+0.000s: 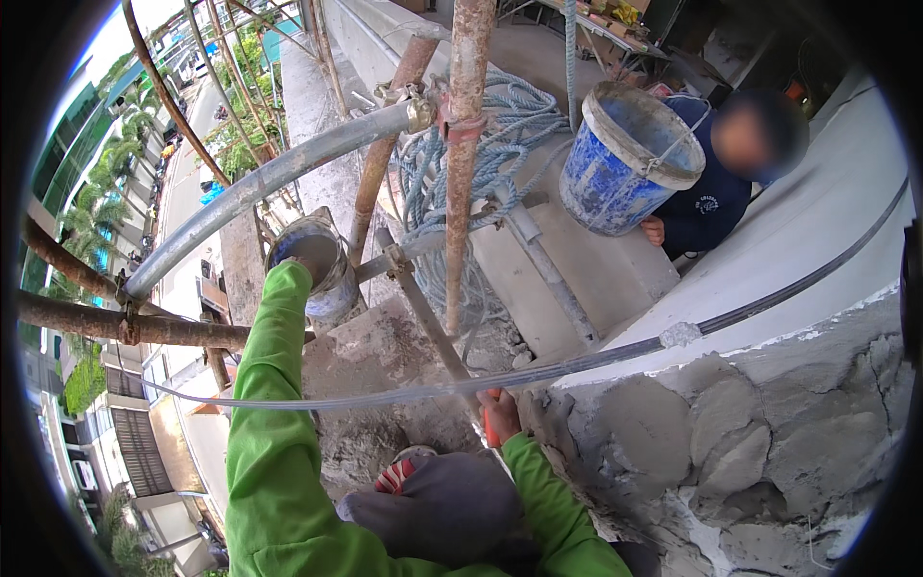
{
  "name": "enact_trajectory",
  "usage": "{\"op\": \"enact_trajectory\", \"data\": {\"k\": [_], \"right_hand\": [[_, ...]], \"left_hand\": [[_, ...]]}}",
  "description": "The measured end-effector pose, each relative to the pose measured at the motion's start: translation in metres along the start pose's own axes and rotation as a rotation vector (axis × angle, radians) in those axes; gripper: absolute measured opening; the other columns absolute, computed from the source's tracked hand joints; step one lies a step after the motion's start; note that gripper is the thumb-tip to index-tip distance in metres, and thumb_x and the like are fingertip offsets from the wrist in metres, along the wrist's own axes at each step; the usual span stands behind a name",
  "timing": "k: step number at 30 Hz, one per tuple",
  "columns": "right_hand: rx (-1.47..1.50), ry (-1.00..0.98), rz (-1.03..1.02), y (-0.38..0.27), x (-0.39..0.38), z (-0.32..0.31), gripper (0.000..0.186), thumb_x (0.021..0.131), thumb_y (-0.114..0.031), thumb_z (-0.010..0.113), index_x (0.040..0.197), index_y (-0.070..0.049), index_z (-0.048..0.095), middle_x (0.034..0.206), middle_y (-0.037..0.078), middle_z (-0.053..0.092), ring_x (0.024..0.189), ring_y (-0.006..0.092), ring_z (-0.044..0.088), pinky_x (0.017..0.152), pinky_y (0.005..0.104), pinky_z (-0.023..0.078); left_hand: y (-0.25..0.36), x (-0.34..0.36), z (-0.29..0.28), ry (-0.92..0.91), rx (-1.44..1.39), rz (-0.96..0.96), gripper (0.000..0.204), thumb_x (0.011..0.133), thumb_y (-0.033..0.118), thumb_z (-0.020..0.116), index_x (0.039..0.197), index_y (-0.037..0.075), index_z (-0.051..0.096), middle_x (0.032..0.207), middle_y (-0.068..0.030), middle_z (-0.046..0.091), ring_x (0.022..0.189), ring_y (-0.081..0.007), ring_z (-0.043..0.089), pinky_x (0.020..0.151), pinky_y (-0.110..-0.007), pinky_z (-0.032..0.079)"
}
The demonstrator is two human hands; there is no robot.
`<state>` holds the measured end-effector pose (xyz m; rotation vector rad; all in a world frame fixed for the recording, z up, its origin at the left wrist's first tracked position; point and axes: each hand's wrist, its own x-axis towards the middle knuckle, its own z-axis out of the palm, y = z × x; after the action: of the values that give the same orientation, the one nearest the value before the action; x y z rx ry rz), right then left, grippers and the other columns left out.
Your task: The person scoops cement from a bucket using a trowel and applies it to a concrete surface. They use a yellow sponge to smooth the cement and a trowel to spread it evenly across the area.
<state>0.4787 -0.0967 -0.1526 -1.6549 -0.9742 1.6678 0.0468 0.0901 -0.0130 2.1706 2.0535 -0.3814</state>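
Note:
My left arm in a green sleeve (274, 385) stretches forward to a cement-smeared bucket (332, 300) beside the scaffold poles. The cuff ends at this bucket's mouth, and the fingers of my left hand cannot be made out there. Low at the centre, my right hand (503, 418) is closed around an orange handle (491, 421); the rest of that tool is hard to make out. It is close to a slanting metal pole (428, 313) and the rough wall. To the right, a co-worker (707, 197) has a hand (653, 230) at the base of a blue, mortar-splashed bucket (615, 178).
Rusty scaffold pipes (466, 183) and a curved grey pipe (279, 188) cross ahead. Coiled blue rope (514, 120) lies behind them. A grey cable (577, 365) spans the view before the rough mortared wall (711, 433). On the left, the scaffold overlooks a street (178, 207) far below.

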Motion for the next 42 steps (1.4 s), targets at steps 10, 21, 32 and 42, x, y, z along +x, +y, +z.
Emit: {"op": "enact_trajectory", "data": {"k": [10, 21, 32, 42], "right_hand": [[-0.131, 0.020, -0.009, 0.005, 0.005, 0.004, 0.034, 0.079, -0.030, 0.065, 0.088, 0.001, 0.055, 0.061, 0.006, 0.056, 0.047, 0.0175, 0.056, 0.043, 0.0319, 0.045], [-0.132, 0.027, -0.077, -0.003, -0.002, 0.006, 0.023, 0.087, -0.023, 0.057, 0.073, -0.006, 0.050, 0.054, 0.002, 0.046, 0.040, 0.0118, 0.044, 0.037, 0.0287, 0.035], [-0.063, 0.010, -0.013, -0.001, 0.003, 0.006, 0.024, 0.085, -0.026, 0.061, 0.078, -0.007, 0.049, 0.055, 0.001, 0.047, 0.041, 0.0120, 0.045, 0.037, 0.0283, 0.035], [-0.058, 0.038, 0.034, 0.009, 0.009, -0.001, 0.035, 0.079, -0.029, 0.066, 0.091, 0.003, 0.056, 0.063, 0.007, 0.058, 0.045, 0.0172, 0.056, 0.044, 0.0314, 0.044]], "left_hand": [[0.006, -0.028, -0.027, 0.047, -0.026, -0.017, 0.035, 0.085, 0.024, 0.044, 0.115, 0.010, 0.056, 0.111, -0.0218, 0.061, 0.103, -0.0362, 0.059, 0.088, -0.045, 0.046], [0.021, -0.038, -0.040, 0.098, -0.065, -0.059, 0.035, 0.089, 0.026, 0.037, 0.113, 0.009, 0.056, 0.108, -0.0224, 0.061, 0.103, -0.0374, 0.059, 0.087, -0.046, 0.046], [0.003, -0.035, -0.017, 0.081, -0.040, -0.037, 0.033, 0.086, 0.025, 0.041, 0.111, 0.009, 0.056, 0.106, -0.0214, 0.062, 0.102, -0.0365, 0.059, 0.086, -0.045, 0.046], [0.000, -0.032, -0.010, 0.081, -0.046, -0.037, 0.032, 0.084, 0.024, 0.044, 0.109, 0.009, 0.057, 0.105, -0.0206, 0.062, 0.101, -0.0358, 0.060, 0.086, -0.044, 0.047]]}}
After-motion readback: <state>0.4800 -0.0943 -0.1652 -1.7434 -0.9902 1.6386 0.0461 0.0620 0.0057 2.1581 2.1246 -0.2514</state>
